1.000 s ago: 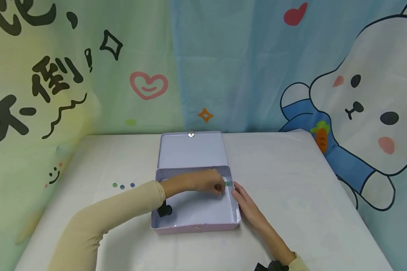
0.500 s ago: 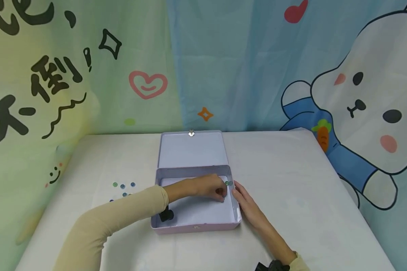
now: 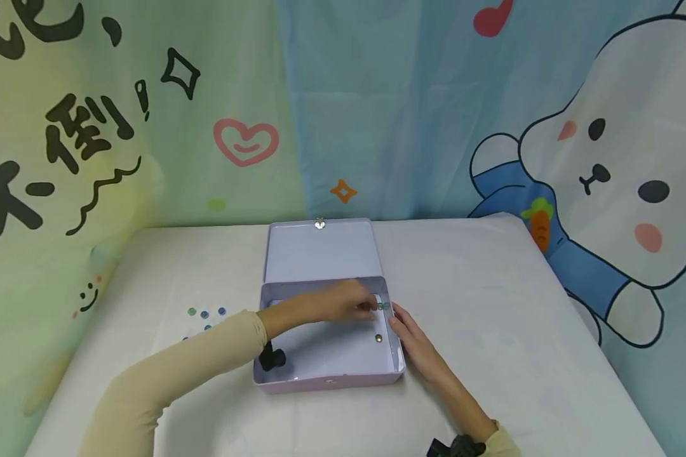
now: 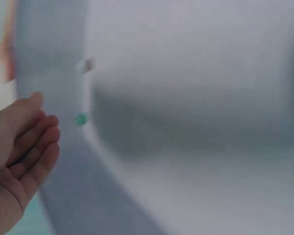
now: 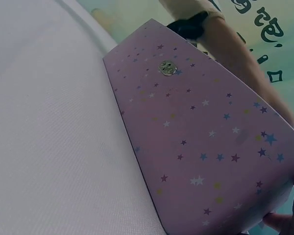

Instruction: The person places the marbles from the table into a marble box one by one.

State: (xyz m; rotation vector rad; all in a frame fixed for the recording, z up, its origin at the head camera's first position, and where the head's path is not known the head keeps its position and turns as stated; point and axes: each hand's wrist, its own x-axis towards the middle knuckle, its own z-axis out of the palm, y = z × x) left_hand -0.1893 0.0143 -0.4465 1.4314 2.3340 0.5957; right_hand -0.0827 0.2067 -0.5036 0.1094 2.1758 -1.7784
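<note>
A lilac tin box (image 3: 331, 383) stands on the table with its lid (image 3: 322, 252) thrown back. My left hand (image 3: 343, 301) reaches inside, near the right wall, its fingers relaxed and nothing between them in the left wrist view. A brownish glass marble (image 3: 378, 338) lies on the box floor close to that wall. Just beyond the left fingertips are small green marbles (image 3: 382, 306); one green marble (image 4: 81, 119) shows by the wall in the left wrist view. My right hand (image 3: 414, 339) rests against the outside of the box's right wall, fingers extended along it.
Several small green and blue marbles (image 3: 204, 315) lie on the white table (image 3: 491, 304) left of the box, partly behind the left sleeve (image 3: 206, 355). A printed curtain (image 3: 366, 114) hangs behind the table. The box's star-dotted outer side (image 5: 206, 127) fills the right wrist view.
My left hand has loosened its curled fingers and drawn back slightly up and left. The brownish marble now shows on the box floor. My right hand has stayed at the wall.
</note>
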